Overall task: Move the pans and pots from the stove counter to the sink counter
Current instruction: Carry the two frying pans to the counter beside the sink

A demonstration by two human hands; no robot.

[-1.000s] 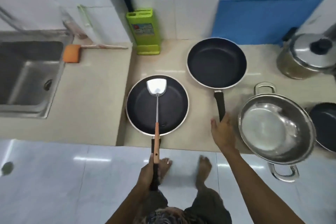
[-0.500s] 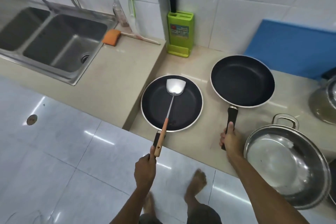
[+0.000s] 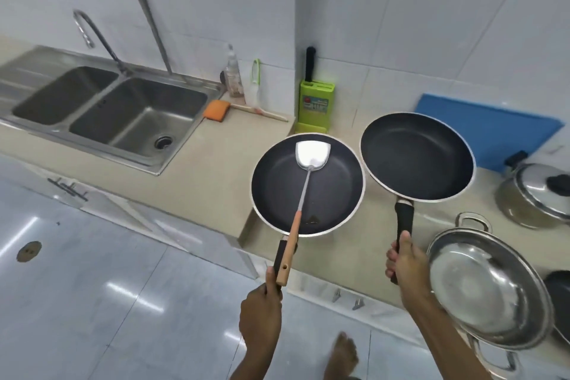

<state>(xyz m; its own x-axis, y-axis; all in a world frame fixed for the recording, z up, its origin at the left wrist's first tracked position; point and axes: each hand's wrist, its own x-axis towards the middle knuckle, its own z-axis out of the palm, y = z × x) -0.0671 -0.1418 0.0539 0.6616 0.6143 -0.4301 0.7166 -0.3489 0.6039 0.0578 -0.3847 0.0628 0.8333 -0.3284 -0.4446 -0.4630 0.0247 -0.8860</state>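
Head view, looking down over both arms: the left hand [image 3: 260, 315] is clenched around the black handle of the left frying pan [image 3: 307, 183], and the right hand [image 3: 407, 265] is wrapped around the black handle of the right frying pan [image 3: 417, 156]. Both pans run handle-first toward the person, their long axes pointing away toward the tiled wall, dark round bowls facing up. The left pan sits over the corner where the lower table [image 3: 354, 244] meets the higher sink table [image 3: 200, 170]; whether either pan is lifted clear of the surface I cannot tell. The two rims are just beside each other. A spatula [image 3: 303, 191] lies in the left pan, steel blade toward the far rim, wooden grip lying along the pan's handle and reaching the left hand.

To the right, near the right hand, stands a steel two-handled pot [image 3: 487, 293], open and shiny; beyond it a lidded pot [image 3: 536, 194] with a black knob, and a dark pan edge at the far right. A blue board [image 3: 490, 129] leans on the wall, and a green knife block [image 3: 314, 108] stands in the corner. On the sink table are a double steel sink [image 3: 108, 114], an orange sponge [image 3: 216, 110] and a bottle [image 3: 233, 77]. The floor is glossy grey tile, with a bare foot [image 3: 342, 358] visible.
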